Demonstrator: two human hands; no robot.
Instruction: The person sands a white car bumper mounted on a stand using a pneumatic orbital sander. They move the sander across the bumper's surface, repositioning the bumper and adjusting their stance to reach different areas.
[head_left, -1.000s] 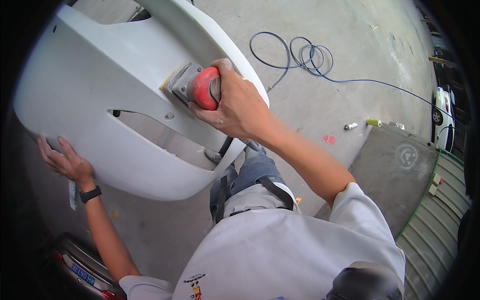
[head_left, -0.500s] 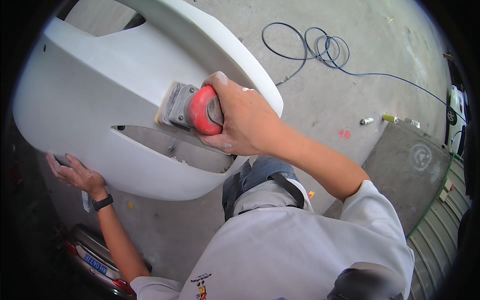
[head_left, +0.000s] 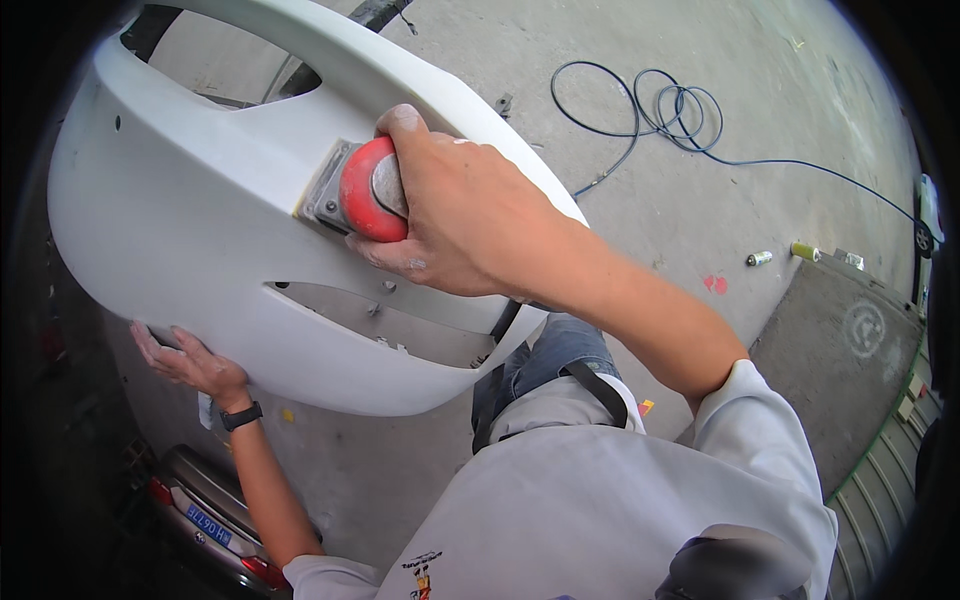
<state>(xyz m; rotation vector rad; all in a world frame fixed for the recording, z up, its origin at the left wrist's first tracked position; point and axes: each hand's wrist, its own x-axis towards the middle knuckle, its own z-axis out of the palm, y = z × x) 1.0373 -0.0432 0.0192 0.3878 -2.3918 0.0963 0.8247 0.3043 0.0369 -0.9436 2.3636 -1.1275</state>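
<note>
Sanding block (head_left: 358, 190), red-gripped, sits flat on the white bumper panel (head_left: 190, 220), right hand (head_left: 450, 225) clamped over it, panel's length running left toward the left hand (head_left: 190, 362) splayed flat under its lower edge.

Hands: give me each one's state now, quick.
Left hand: open, fingers spread flat against the lower edge of the white bumper.
Right hand: closed around the red sander.

Outdoor car body yard: concrete ground (head_left: 640, 210), primed bumper (head_left: 200, 230), parked car (head_left: 200, 510).
</note>
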